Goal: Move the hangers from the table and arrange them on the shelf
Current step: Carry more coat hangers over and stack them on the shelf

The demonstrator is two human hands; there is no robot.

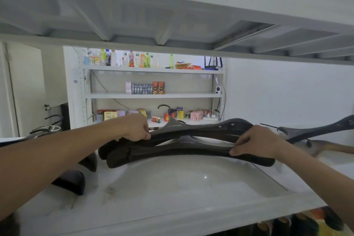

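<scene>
At the centre of the frame, a stack of dark brown wooden hangers [183, 145] lies on the glossy white shelf board [172, 193]. The left hand [137, 127] curls its fingers tightly over the stack's upper left arm. The right hand [254, 142] pinches the stack's right arm, thumb beneath, fingers narrowly closed.

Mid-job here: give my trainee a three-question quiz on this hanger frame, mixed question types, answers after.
1. True or false: both hands grip the stack of dark hangers.
2. Which surface carries the stack? A) white shelf B) floor C) chair
3. Fill in: the right hand grips the stack's ___ end.

Key: 1 true: the left hand grips too. 2 A. 3 right.
</scene>
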